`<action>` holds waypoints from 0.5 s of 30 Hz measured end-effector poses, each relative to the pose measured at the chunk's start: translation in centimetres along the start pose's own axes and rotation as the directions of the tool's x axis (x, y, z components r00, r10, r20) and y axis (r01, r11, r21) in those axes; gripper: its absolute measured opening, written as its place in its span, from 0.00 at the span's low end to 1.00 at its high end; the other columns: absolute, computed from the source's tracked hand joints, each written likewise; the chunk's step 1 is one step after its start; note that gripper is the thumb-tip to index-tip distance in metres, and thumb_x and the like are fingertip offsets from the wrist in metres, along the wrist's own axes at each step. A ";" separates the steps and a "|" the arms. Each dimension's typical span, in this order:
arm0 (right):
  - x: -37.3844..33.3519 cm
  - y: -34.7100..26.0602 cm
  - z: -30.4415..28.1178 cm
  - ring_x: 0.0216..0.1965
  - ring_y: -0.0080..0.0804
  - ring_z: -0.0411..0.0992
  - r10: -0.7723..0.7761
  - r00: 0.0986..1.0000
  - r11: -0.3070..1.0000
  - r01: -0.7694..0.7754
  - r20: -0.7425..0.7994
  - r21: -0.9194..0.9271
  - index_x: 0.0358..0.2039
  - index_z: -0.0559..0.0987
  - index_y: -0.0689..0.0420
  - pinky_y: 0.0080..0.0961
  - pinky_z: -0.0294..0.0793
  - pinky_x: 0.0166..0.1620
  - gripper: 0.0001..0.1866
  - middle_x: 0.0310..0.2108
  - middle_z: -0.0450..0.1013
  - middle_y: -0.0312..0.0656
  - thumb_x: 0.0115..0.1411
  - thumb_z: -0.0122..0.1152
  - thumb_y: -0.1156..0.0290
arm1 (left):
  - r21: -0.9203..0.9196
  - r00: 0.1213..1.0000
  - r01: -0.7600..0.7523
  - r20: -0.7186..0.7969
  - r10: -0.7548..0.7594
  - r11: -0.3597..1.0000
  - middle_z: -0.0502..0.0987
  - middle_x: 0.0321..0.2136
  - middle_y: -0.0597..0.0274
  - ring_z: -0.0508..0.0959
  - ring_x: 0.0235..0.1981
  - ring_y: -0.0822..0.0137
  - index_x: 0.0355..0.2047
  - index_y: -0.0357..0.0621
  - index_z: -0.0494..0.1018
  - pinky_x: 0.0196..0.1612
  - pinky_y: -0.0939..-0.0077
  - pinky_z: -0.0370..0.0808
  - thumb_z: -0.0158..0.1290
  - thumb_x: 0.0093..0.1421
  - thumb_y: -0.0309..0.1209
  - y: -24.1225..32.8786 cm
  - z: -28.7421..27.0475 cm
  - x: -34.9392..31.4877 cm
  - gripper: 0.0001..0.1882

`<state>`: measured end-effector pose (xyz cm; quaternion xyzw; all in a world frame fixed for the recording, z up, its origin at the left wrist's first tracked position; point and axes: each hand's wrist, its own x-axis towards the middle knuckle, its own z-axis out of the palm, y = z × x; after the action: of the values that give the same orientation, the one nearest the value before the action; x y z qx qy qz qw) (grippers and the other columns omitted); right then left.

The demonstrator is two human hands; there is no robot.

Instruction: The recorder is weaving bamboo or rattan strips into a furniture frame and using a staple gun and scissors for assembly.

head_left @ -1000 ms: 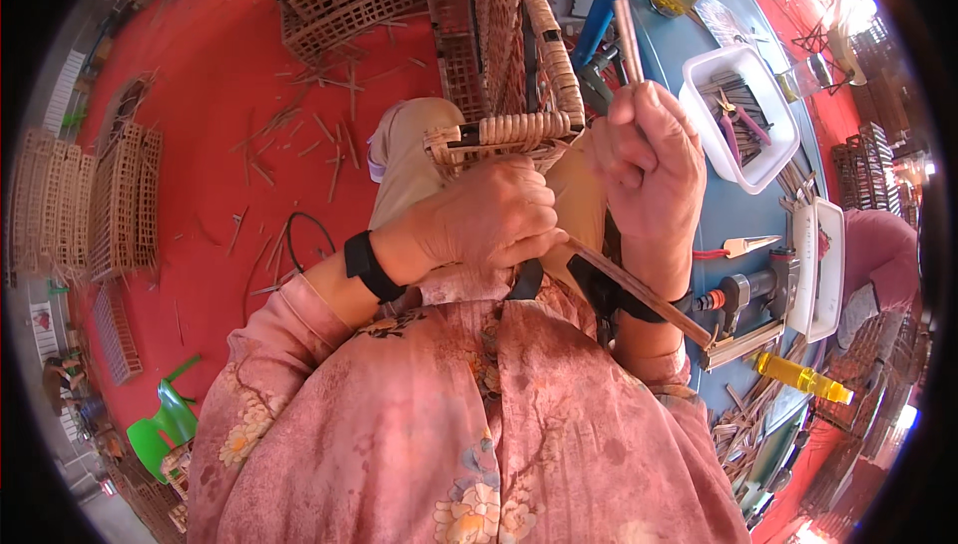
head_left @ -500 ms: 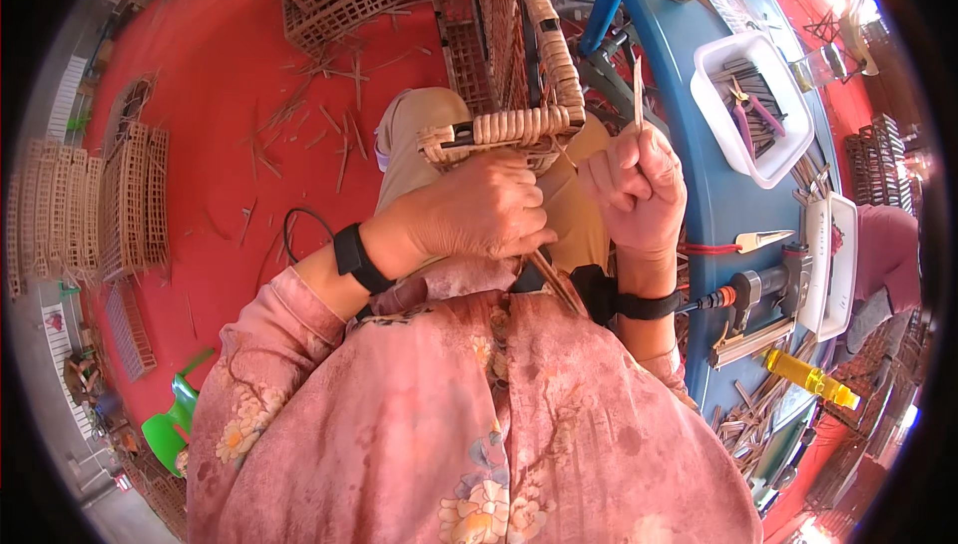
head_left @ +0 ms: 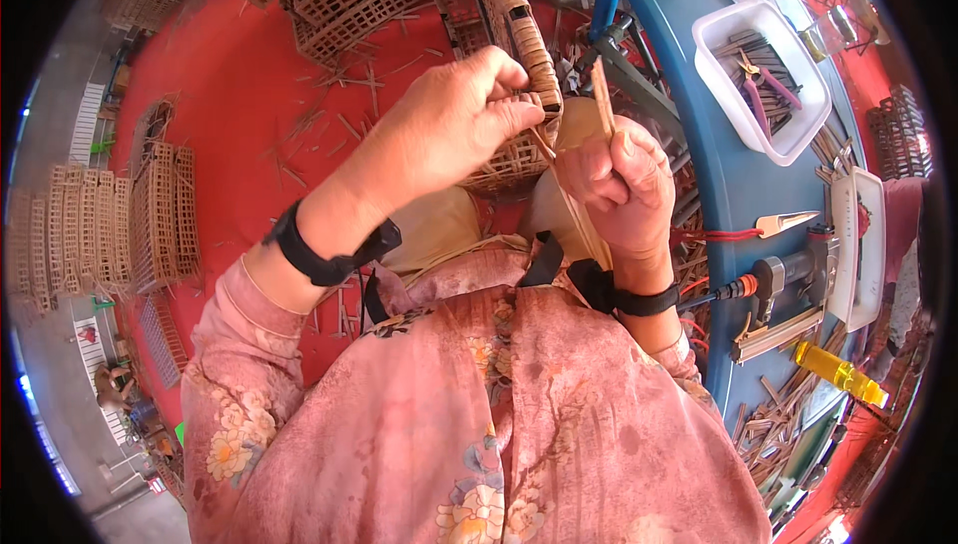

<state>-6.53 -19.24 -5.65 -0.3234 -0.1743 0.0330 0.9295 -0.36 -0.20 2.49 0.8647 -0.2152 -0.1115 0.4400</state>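
L hand [head_left: 429,135] reaches in from lower left, back up, thumb and fingers by the rim corner of the tan woven-cane basket [head_left: 509,165]; can't tell if it's pinching a strip there (tips partly overlap the rim). R hand [head_left: 634,185] is raised w/ fingers curled, gripping a flat tan cane-like strip [head_left: 602,95] that sticks up, end free. Basket sits in front of the knees: open lattice wall, thick wrapped rim w/ dark patches. Blue smooth-topped bench [head_left: 743,205] at R, w/ white rectangular plastic tub [head_left: 714,70].
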 end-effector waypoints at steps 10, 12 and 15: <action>0.5 -2.8 5.6 0.20 0.29 0.72 -0.073 0.991 0.751 0.126 0.108 -0.649 0.27 0.79 0.58 0.29 0.71 0.26 0.11 0.17 0.70 0.36 0.63 0.61 0.65 | -0.448 0.869 0.384 0.470 -0.153 0.808 0.80 0.36 0.65 0.79 0.39 0.72 0.42 0.39 0.78 0.45 0.78 0.75 0.61 0.61 0.32 -0.8 -1.8 2.5 0.13; 1.2 -1.6 5.1 0.19 0.34 0.71 -0.189 0.933 0.622 0.354 0.306 -0.698 0.26 0.79 0.57 0.32 0.71 0.26 0.10 0.17 0.70 0.37 0.60 0.63 0.66 | -0.476 0.879 0.409 0.435 -0.195 0.779 0.80 0.39 0.64 0.79 0.42 0.72 0.46 0.38 0.76 0.49 0.77 0.74 0.59 0.61 0.30 2.0 -1.7 1.4 0.15; 0.9 -0.5 5.7 0.18 0.44 0.69 0.020 0.799 0.287 0.572 0.601 -0.769 0.19 0.69 0.54 0.41 0.69 0.24 0.16 0.15 0.67 0.41 0.54 0.68 0.65 | -0.501 0.827 0.514 0.503 -0.249 0.696 0.81 0.44 0.61 0.80 0.45 0.70 0.52 0.35 0.73 0.53 0.75 0.75 0.58 0.61 0.28 -0.5 -1.7 2.6 0.19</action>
<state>-7.66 -16.06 -0.90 -0.7338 -0.4515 -0.1589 0.4821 2.69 0.08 3.04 0.6559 -0.0622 -0.4393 0.6107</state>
